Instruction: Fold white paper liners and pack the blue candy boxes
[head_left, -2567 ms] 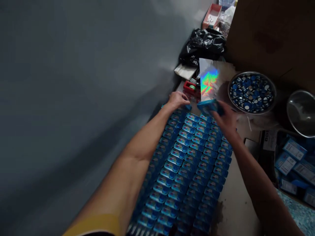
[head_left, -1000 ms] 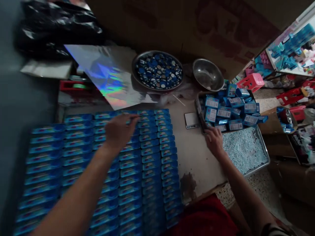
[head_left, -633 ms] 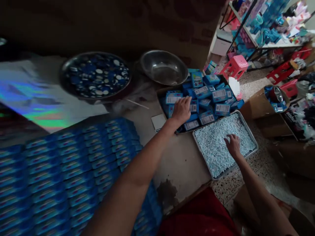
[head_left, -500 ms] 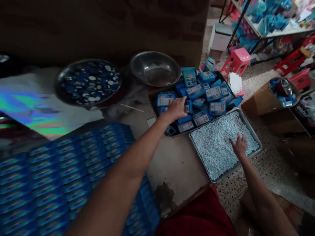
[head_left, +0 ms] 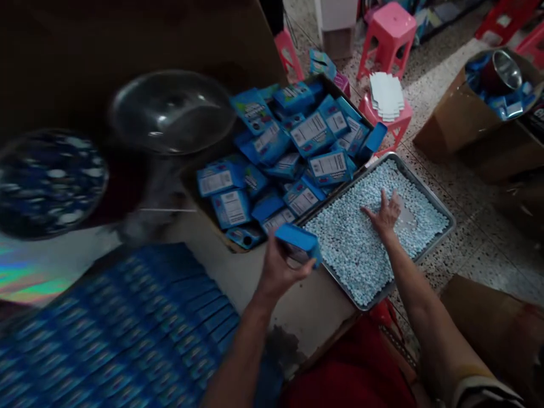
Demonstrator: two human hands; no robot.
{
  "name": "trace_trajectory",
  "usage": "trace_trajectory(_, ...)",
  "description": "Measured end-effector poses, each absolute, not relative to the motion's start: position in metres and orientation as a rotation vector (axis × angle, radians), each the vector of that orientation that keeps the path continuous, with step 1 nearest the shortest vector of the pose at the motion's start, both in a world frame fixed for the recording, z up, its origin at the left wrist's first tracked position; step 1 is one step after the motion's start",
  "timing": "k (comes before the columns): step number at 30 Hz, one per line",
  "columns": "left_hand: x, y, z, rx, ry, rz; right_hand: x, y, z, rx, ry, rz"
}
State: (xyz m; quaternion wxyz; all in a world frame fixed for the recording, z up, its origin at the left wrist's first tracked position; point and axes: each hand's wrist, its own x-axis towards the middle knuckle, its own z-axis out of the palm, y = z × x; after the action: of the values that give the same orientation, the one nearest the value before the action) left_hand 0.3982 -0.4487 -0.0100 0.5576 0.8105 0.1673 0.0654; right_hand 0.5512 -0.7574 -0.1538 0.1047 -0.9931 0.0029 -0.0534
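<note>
A small blue printed carton (head_left: pixel 297 241) is gripped in my left hand (head_left: pixel 276 272), held above the table between the box of cartons and the tray. My right hand (head_left: pixel 386 215) lies spread over the small pale blue and white pellets (head_left: pixel 357 249) in a rectangular metal tray (head_left: pixel 447 226). By its fingertips a patch of the tray's bottom shows through the pellets. Many more blue cartons (head_left: pixel 312 133) lie jumbled in an open cardboard box (head_left: pixel 204 218) beyond my left hand, bordering the tray.
Rows of blue packs (head_left: pixel 127 328) fill the near left. A steel bowl (head_left: pixel 170 113) and a bowl of dark blue and white pieces (head_left: pixel 51 181) stand at the back. Pink stools (head_left: pixel 391 28), white card sheets (head_left: pixel 386 96) and a cardboard box (head_left: pixel 446 124) are at the right.
My left hand has come back from the carton box with a blue carton in it. My right hand has shifted across the pellets, and the view has turned to the right.
</note>
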Motion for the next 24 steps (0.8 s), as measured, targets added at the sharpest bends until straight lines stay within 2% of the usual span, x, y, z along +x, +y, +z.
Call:
trace_trajectory(5, 0.399, -0.525, -0.064, 1.800, 0.615, -0.091, 0.556, -0.747, -0.145, -2.890, -0.296, -0.123)
trace_trajectory(8, 0.422, -0.536, -0.090, 1.760, 0.684, -0.111, 0.542, -0.739, -0.145, -2.782, -0.367, -0.074)
trace_trajectory(12, 0.429, -0.528, -0.103, 1.848, 0.534, 0.008, 0.524, -0.720, -0.147, -2.532, -0.179, 0.050)
trace_trajectory(15, 0.420, -0.521, -0.099, 1.922, 0.514, 0.066, 0.515, -0.701, -0.139, -2.130, 0.121, 0.208)
trace_trajectory(19, 0.410, -0.516, -0.086, 1.920, 0.576, 0.063, 0.510, -0.691, -0.117, -1.324, 0.437, 0.655)
trace_trajectory(21, 0.410, -0.516, -0.079, 1.788, 0.673, 0.081, 0.510, -0.695, -0.103, -1.035, 0.428, 0.798)
trace_trajectory(24, 0.412, -0.521, -0.069, 1.376, 0.861, 0.129, 0.509, -0.703, -0.079, -0.827, 0.362, 0.813)
